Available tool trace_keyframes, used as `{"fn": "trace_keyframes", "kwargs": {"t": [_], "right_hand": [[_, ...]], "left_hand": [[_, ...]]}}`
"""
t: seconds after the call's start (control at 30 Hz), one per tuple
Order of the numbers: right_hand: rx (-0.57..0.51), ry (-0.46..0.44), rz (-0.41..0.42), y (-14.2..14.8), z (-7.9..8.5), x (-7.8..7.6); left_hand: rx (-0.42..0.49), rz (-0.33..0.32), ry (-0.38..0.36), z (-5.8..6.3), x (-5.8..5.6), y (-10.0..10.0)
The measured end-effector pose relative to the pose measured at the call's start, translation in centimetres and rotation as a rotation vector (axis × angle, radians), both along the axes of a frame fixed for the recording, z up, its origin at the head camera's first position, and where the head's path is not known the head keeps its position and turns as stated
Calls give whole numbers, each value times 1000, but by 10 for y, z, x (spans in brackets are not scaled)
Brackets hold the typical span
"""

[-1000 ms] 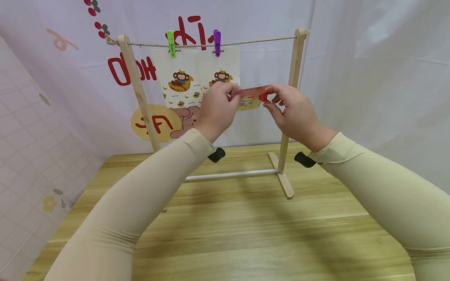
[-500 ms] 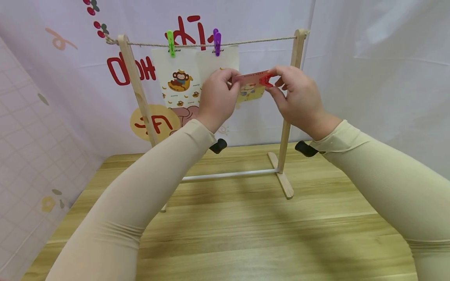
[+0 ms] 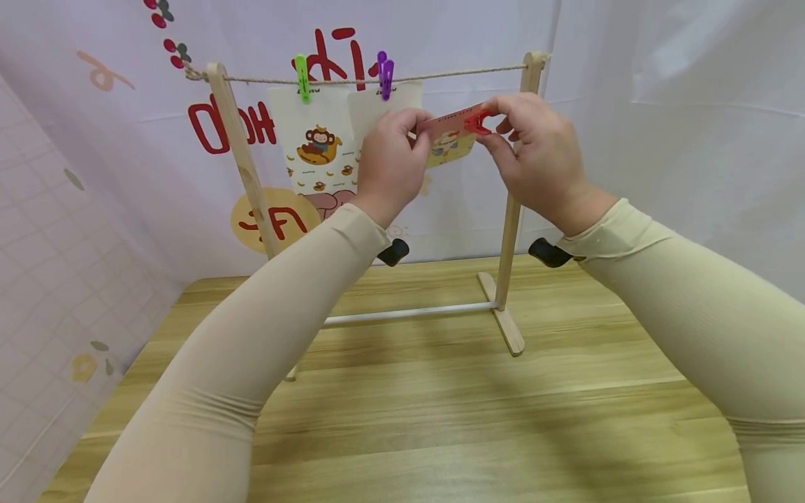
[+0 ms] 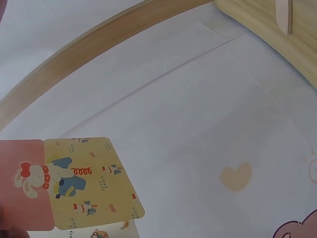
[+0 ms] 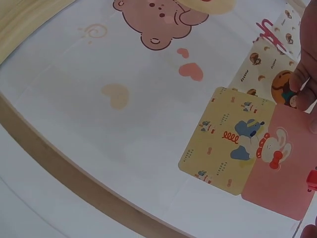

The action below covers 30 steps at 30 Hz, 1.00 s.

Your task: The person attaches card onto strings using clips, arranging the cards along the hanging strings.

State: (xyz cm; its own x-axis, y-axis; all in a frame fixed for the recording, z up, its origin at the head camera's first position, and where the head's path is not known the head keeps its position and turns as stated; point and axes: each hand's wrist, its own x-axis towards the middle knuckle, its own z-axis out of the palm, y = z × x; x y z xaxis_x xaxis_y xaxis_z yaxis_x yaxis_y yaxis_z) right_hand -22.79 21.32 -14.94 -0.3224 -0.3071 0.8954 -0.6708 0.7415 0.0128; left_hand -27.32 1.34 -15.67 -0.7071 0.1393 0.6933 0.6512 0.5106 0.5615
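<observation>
A pink and yellow card with a rabbit picture point(image 3: 449, 143) is held up in front of a wooden rack. My left hand point(image 3: 396, 157) pinches its left edge. At the card's upper right corner, my right hand point(image 3: 541, 154) pinches a red clothespin point(image 3: 476, 124); whether its tips bite the card I cannot tell. Both stand below the twine line point(image 3: 453, 73). The right wrist view shows the card point(image 5: 218, 144) and a bit of the red clothespin point(image 5: 312, 180) at the edge. In the left wrist view the card point(image 4: 91, 186) appears at lower left.
Two monkey-print cards hang from the line: one point(image 3: 311, 119) under a green clothespin point(image 3: 303, 78), the other point(image 3: 402, 98) under a purple clothespin point(image 3: 386, 77), partly behind my left hand. The rack's right post point(image 3: 511, 230) and white crossbar point(image 3: 409, 313) stand over a wooden table point(image 3: 440, 419).
Both hands have risen toward the line, carrying the card and the red clothespin up. The right hand has risen more, so the card's right end now tilts higher.
</observation>
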Motion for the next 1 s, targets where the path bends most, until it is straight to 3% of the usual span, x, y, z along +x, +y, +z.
{"fn": "trace_keyframes", "kwargs": {"t": [0.27, 0.73, 1.0], "right_hand": [[-26, 6, -43, 3, 12, -1], [-33, 69, -50, 4, 30, -5], [-55, 41, -57, 4, 37, -4]], "left_hand": [[-21, 27, -14, 10, -1, 3], [0, 57, -17, 23, -5, 12], [28, 77, -53, 27, -4, 17]]}}
